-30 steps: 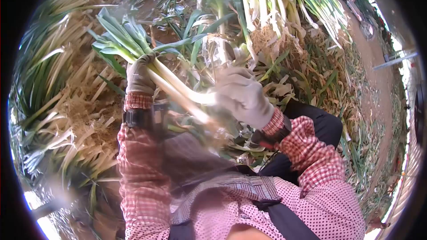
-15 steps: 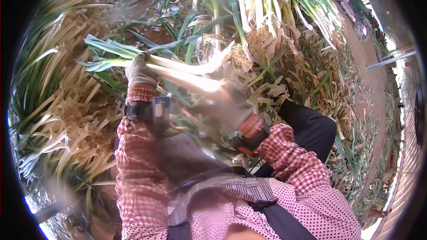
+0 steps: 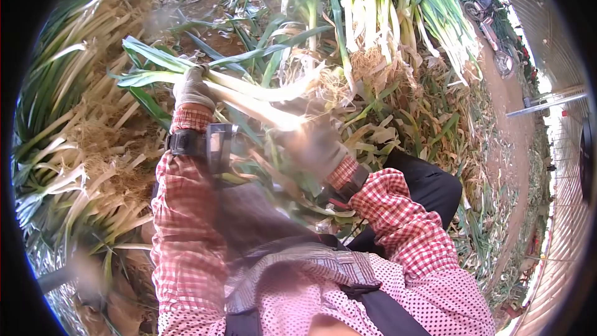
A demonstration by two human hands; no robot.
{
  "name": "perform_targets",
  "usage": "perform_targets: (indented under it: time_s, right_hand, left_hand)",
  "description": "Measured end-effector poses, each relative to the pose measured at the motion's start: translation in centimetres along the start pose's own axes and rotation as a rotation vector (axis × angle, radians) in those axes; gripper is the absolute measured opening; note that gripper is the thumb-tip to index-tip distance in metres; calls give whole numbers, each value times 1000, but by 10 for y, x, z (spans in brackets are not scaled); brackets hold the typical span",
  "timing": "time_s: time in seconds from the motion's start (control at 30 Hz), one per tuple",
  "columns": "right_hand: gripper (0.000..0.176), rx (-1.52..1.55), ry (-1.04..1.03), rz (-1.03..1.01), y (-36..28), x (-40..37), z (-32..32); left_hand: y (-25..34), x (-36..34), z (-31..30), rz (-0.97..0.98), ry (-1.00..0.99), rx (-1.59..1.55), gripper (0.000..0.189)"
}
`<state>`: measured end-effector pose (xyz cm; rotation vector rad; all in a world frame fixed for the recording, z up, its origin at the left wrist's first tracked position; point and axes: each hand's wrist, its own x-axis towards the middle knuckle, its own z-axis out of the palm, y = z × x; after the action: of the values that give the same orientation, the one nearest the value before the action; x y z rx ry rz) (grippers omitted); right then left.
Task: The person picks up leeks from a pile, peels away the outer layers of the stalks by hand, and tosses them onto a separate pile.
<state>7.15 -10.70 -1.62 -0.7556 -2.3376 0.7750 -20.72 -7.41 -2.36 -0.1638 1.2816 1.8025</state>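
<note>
My gloved left hand [image 3: 194,90] is closed around two leeks [image 3: 249,107] just below their green leaves. Their white stems slant to the right, with the roots toward my other side. My gloved right hand [image 3: 317,149] is at the root end of the lower stem; motion blur smears its fingers, so I cannot make out whether they grip it. Beyond the root ends, a bunch of leeks [image 3: 367,18] rests with its roots facing me.
A large heap of leeks [image 3: 81,99] with tangled roots lies along the left. Stripped dry leaves [image 3: 429,124] cover the ground at right, beside a dirt path [image 3: 516,130]. A parked two-wheeler [image 3: 494,34] stands at the far right. My bent knee [image 3: 429,180] is near my right forearm.
My right hand has shifted slightly left along the root end. My left hand keeps its hold on the leeks, almost in place. The view has moved a little.
</note>
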Motion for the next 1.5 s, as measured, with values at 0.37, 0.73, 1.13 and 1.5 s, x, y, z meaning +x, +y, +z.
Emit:
perform_targets:
  time_s: [0.37,0.73,1.13,1.5]
  right_hand:
    - [26,-48,-330,1,-35,-62,-70]
    - [25,-373,-177,23,14,-29,-1]
    - [28,39,182,277,-8,-61,-76]
    - [65,-8,276,191,27,6,-4]
  left_hand:
    - [5,22,-14,104,73,-12,31]
    - [-8,32,-11,102,11,-85,32]
    - [6,15,-7,158,-131,52,16]
    - [-9,-40,17,326,-203,73,19]
